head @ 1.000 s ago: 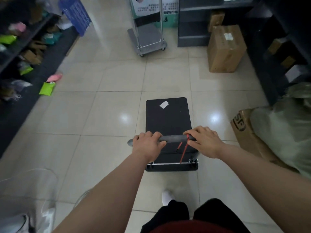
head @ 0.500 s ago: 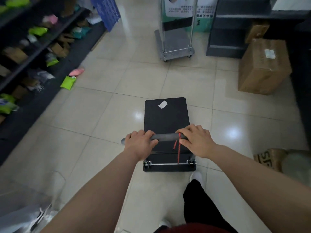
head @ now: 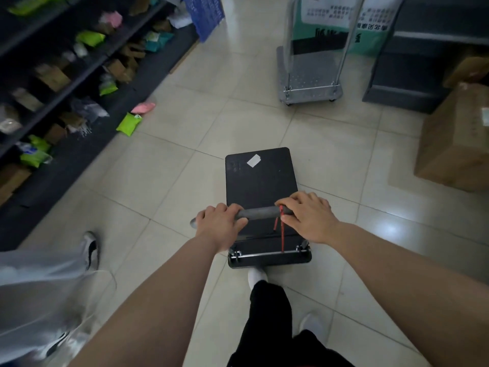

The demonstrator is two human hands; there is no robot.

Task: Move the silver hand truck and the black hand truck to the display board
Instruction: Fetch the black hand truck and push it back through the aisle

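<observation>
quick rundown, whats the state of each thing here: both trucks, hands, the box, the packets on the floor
black hand truck: deck bare but for a white label, handle gripped
left hand: closed on the handle
right hand: closed on the handle
silver hand truck: parked at the display board, handle upright
cardboard box: closed, on the floor
green packet: on the floor by the shelf

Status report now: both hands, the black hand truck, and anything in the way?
Left hand and right hand shut on the black hand truck handle. Silver hand truck parked ahead at display board. Floor between clear.
</observation>
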